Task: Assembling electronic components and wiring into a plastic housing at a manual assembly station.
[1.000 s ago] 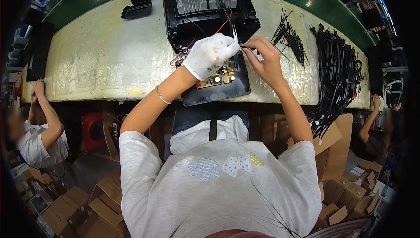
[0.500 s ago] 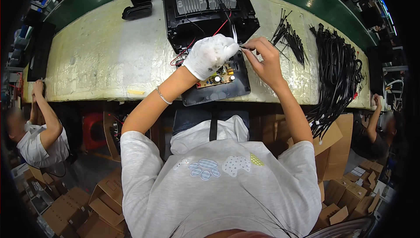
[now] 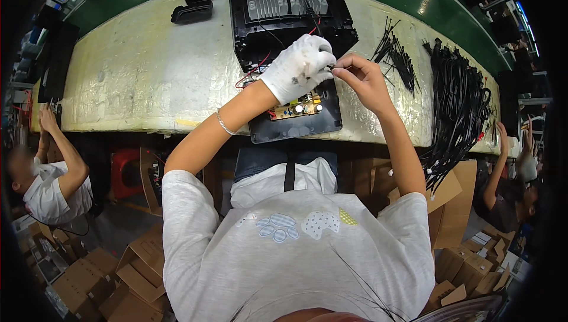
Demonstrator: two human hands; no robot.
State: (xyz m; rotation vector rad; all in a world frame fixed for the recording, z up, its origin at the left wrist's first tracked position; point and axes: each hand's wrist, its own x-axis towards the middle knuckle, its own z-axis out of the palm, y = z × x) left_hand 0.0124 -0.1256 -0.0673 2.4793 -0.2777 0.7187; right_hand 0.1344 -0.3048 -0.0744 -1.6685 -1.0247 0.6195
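Note:
My left hand (image 3: 300, 67), in a stained white glove, is closed around the lower end of a black cable (image 3: 309, 9) that comes down from an open black housing (image 3: 245, 29). The bare fingers of my right hand (image 3: 364, 82) pinch a small dark piece against the glove's fingertips; its kind is too small to tell. Beneath my hands a circuit board (image 3: 286, 112) with white and yellow parts sits on a black panel (image 3: 313, 125). Red wires (image 3: 247, 75) run between housing and board, partly behind the glove.
Right of the housing lie black cable ties (image 3: 397, 55) and a thick bundle of black cables (image 3: 452, 91) hanging over the table edge. A black stand-like object (image 3: 192, 11) is at the back left. Co-workers sit on both sides; cardboard boxes (image 3: 142, 269) surround me.
My gloved hand has turned and its fingers now hide the white wire ends seen before. My right hand is still pinching beside it. The co-worker on the right has raised a hand.

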